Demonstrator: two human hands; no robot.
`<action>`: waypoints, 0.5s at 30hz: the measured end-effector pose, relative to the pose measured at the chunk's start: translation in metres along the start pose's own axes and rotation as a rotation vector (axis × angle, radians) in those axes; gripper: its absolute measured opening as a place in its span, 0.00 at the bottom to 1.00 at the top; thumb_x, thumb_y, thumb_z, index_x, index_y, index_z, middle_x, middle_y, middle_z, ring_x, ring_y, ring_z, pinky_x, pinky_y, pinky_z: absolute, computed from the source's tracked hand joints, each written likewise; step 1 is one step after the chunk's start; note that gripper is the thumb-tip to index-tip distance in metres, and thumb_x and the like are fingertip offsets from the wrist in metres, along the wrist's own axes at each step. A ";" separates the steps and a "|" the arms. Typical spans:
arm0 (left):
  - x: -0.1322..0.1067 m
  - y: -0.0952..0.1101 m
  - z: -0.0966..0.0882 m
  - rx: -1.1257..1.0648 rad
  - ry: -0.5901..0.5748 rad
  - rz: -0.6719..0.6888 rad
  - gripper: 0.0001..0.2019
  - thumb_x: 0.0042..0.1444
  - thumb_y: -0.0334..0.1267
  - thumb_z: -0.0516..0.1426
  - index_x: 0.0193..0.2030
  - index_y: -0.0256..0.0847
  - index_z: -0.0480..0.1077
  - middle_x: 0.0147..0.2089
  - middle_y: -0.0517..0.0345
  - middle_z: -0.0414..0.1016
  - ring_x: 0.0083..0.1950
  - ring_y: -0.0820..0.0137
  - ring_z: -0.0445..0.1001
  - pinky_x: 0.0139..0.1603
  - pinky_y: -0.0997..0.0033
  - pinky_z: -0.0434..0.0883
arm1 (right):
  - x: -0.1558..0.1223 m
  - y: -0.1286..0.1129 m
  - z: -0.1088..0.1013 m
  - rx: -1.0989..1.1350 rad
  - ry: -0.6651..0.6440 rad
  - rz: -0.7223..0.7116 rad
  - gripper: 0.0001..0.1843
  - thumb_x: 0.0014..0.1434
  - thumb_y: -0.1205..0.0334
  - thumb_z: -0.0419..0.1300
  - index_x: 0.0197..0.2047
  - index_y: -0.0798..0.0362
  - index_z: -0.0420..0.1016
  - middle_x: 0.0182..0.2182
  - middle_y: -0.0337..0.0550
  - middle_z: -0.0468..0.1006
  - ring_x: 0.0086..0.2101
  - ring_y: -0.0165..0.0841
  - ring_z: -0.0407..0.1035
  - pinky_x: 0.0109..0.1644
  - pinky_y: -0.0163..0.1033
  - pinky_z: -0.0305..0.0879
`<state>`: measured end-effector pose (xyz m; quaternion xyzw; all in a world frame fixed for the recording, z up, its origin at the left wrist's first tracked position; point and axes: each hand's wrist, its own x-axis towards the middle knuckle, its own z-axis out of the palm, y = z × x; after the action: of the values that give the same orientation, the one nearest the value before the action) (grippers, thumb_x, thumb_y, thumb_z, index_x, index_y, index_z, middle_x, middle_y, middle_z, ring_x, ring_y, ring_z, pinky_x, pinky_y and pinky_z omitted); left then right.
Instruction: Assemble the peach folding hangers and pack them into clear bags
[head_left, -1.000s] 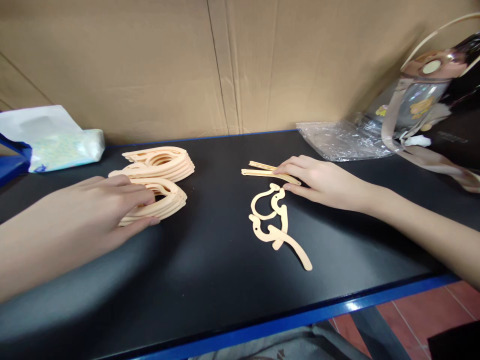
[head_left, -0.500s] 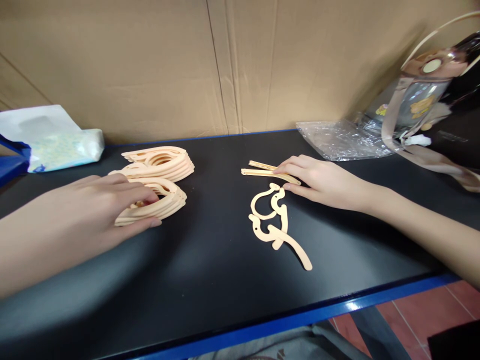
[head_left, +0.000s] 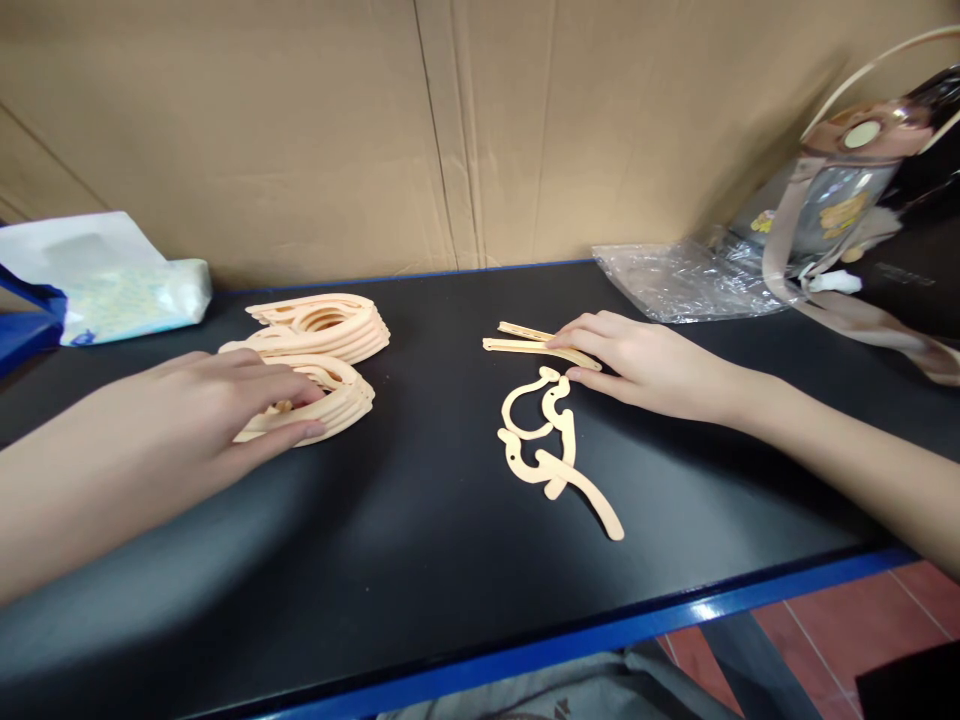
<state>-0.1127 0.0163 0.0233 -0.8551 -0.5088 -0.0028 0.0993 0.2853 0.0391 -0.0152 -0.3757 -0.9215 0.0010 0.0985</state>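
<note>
My left hand (head_left: 199, 415) is closed around the near side of a stack of pale peach plastic folding hangers (head_left: 349, 405), fingers in the loop and thumb along the front. Behind it lies a second stack of folded hangers (head_left: 360, 335), touching the first. My right hand (head_left: 611, 355) pinches the right end of two slim hanger arms (head_left: 517, 346) that lie on the table; its fingertips partly cover them. Just in front of that hand are loose hanger pieces: a curved hook (head_left: 511, 405), further curled pieces (head_left: 564, 425) and a long bent arm (head_left: 596, 500), some overlapping.
The black table (head_left: 420, 520) has a blue front edge. A cardboard wall (head_left: 300, 130) stands behind it. At the back left lies a white soft packet (head_left: 135, 295). Clear plastic film (head_left: 675, 280) and a strapped drink bottle (head_left: 847, 200) are at the back right.
The fingers of my left hand have shifted very slightly on the near stack. My right hand and the loose pieces stay where they were.
</note>
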 end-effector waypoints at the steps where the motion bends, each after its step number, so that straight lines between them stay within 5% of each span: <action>1: 0.000 0.001 0.000 -0.001 0.006 0.000 0.33 0.60 0.67 0.38 0.43 0.51 0.78 0.45 0.58 0.81 0.46 0.54 0.78 0.47 0.57 0.71 | 0.000 0.000 0.000 -0.001 0.000 0.000 0.21 0.70 0.57 0.49 0.61 0.55 0.68 0.53 0.53 0.75 0.50 0.45 0.70 0.55 0.53 0.70; 15: -0.003 0.002 -0.001 0.045 0.017 0.043 0.38 0.61 0.69 0.33 0.38 0.49 0.76 0.45 0.58 0.81 0.45 0.56 0.78 0.46 0.59 0.69 | 0.000 0.000 -0.001 0.002 -0.003 -0.002 0.20 0.70 0.59 0.51 0.61 0.56 0.68 0.52 0.53 0.74 0.51 0.45 0.69 0.57 0.53 0.69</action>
<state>-0.1123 0.0121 0.0238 -0.8635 -0.4892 0.0038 0.1229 0.2850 0.0388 -0.0144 -0.3744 -0.9221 0.0023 0.0977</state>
